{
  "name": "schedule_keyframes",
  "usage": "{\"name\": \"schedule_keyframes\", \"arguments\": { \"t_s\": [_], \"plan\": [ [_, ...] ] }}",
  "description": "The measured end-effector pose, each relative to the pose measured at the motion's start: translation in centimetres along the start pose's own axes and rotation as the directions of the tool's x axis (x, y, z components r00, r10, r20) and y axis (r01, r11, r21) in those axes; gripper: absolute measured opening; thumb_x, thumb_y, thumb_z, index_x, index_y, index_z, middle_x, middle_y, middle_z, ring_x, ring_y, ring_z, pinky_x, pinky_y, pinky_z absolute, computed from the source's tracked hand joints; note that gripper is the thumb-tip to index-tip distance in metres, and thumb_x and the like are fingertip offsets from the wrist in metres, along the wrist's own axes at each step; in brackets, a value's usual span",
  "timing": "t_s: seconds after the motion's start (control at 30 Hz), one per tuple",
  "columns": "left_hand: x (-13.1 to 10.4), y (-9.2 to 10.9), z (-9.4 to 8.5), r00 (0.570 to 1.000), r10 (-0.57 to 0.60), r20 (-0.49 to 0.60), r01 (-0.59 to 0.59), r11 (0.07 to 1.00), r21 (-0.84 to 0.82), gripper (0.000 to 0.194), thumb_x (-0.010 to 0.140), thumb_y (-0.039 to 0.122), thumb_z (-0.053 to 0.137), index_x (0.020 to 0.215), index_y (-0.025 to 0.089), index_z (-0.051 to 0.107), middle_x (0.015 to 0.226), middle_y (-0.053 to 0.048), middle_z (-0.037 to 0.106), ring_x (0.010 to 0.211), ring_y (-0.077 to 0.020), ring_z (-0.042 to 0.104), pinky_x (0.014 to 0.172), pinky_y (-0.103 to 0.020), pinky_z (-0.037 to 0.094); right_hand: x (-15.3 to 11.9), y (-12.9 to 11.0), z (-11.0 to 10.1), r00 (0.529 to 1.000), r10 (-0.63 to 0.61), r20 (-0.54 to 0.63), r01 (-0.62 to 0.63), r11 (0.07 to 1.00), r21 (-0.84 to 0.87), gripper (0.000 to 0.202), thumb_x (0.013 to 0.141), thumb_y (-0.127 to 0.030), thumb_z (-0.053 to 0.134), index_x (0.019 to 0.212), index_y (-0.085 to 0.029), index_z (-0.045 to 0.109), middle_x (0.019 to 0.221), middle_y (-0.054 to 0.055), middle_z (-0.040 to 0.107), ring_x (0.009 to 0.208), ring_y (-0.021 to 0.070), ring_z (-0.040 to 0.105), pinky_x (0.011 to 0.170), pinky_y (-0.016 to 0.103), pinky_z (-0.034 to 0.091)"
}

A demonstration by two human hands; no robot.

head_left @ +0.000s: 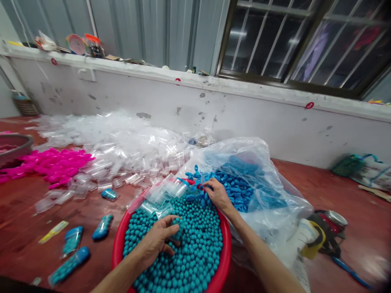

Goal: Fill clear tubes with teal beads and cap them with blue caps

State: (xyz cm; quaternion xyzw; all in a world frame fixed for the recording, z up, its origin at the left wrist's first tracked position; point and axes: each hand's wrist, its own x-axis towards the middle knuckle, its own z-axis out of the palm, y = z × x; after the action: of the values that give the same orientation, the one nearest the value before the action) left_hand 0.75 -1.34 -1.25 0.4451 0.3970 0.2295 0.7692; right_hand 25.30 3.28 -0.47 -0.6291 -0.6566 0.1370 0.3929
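Four filled containers lie left of the red basin, unfilled clear containers heap far left, the half-curled left hand apparently holds one above the beads, and the right hand nearly closes its fingertips at blue caps, hold unclear.

A white "3" could be read on the right-hand red sticker, a round one on the front edge of the white ledge. Farther along that same edge were the middle red sticker and the left-hand red sticker, each with a pale mark too small and blurred to read surely.
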Motion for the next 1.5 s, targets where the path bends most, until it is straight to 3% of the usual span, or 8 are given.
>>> {"name": "schedule_keyframes", "arguments": {
  "t_s": [0.27,0.43,0.7,0.8,0.9,1.07,1.2,1.5],
  "plan": [
    [-0.8,0.4,0.2,1.0,-0.005,0.001,0.005,0.999,-0.034,0.042,0.068,0.038,0.059,0.102,0.019,0.044,0.075,0.001,0.052,0.052,-0.013,0.058,0.034,-0.018,0.038,-0.9,-4.3,0.3,0.992,-0.066,0.104,0.102,0.913,-0.396,0.032,0.084,-0.017,0.039,0.107,-0.025,0.06,0.12,0.009,0.048,0.097,0.0216,0.051,0.079,0.032,0.039],
    [-0.8,0.4,0.1,1.0,-0.02,-0.012,0.019,0.999,-0.039,0.04,0.07,0.039,0.057,0.101,0.016,0.044,0.066,0.001,0.054,0.051,-0.0117,0.056,0.037,-0.017,0.039,-2.4,-6.0,2.2,0.97,-0.133,0.201,0.233,0.727,-0.646,0.019,0.082,-0.017,0.046,0.091,-0.021,0.062,0.09,0.009,0.061,0.086,0.0226,0.05,0.076,0.034,0.036],
    [-0.8,-0.2,-0.4,0.989,0.148,0.019,-0.148,0.989,-0.028,0.035,0.071,0.033,0.056,0.1,0.016,0.047,0.071,0.0,0.055,0.052,-0.0082,0.054,0.038,-0.014,0.033,-3.7,-6.3,3.4,0.972,-0.144,0.187,0.217,0.855,-0.471,0.023,0.084,-0.016,0.039,0.096,-0.016,0.059,0.087,0.009,0.061,0.083,0.0208,0.052,0.076,0.034,0.039],
    [-0.7,-0.3,-0.3,0.976,0.217,0.017,-0.217,0.974,0.064,0.033,0.074,0.033,0.052,0.102,0.016,0.046,0.07,0.002,0.053,0.05,-0.0071,0.051,0.037,-0.014,0.029,-5.3,-7.1,2.7,0.958,-0.051,0.281,0.078,0.993,-0.089,0.033,0.09,-0.026,0.029,0.115,-0.018,0.048,0.069,0.001,0.059,0.057,0.0135,0.052,0.055,0.025,0.042],
    [-0.5,-0.4,-0.3,0.96,0.281,-0.021,-0.271,0.942,0.198,0.028,0.074,0.031,0.051,0.098,0.017,0.048,0.069,0.004,0.049,0.045,-0.0053,0.043,0.036,-0.015,0.029,-7.2,-8.3,2.6,0.922,0.002,0.387,-0.101,0.967,0.234,0.034,0.089,-0.03,0.032,0.119,-0.02,0.044,0.065,-0.002,0.057,0.053,0.012,0.05,0.05,0.022,0.04],
    [-0.6,-0.5,-0.4,0.936,0.348,-0.053,-0.317,0.899,0.304,0.019,0.073,0.027,0.05,0.09,0.018,0.049,0.067,0.006,0.046,0.045,-0.0049,0.039,0.036,-0.015,0.03,-8.6,-8.9,1.7,0.924,-0.062,0.377,0.077,0.997,-0.027,0.026,0.083,-0.026,0.045,0.105,-0.021,0.057,0.098,0.005,0.063,0.091,0.0201,0.055,0.08,0.031,0.04],
    [-0.9,-0.2,-0.2,0.959,0.28,-0.052,-0.25,0.915,0.316,0.023,0.074,0.03,0.047,0.095,0.02,0.046,0.063,0.007,0.041,0.038,-0.0044,0.038,0.031,-0.014,0.027,-8.5,-8.7,0.5,0.907,0.038,0.419,0.081,0.962,-0.262,0.025,0.083,-0.027,0.043,0.102,-0.022,0.059,0.088,0.007,0.066,0.085,0.0227,0.058,0.074,0.032,0.04],
    [-0.8,0.0,0.1,0.949,0.314,-0.003,-0.298,0.902,0.312,0.025,0.075,0.031,0.047,0.097,0.018,0.044,0.066,0.006,0.043,0.039,-0.0038,0.039,0.031,-0.014,0.029,-8.8,-9.9,1.6,0.944,0.047,0.327,-0.12,0.971,0.205,0.02,0.085,-0.028,0.039,0.094,-0.021,0.055,0.059,-0.005,0.046,0.05,0.01,0.042,0.046,0.02,0.033]
  ]
}}
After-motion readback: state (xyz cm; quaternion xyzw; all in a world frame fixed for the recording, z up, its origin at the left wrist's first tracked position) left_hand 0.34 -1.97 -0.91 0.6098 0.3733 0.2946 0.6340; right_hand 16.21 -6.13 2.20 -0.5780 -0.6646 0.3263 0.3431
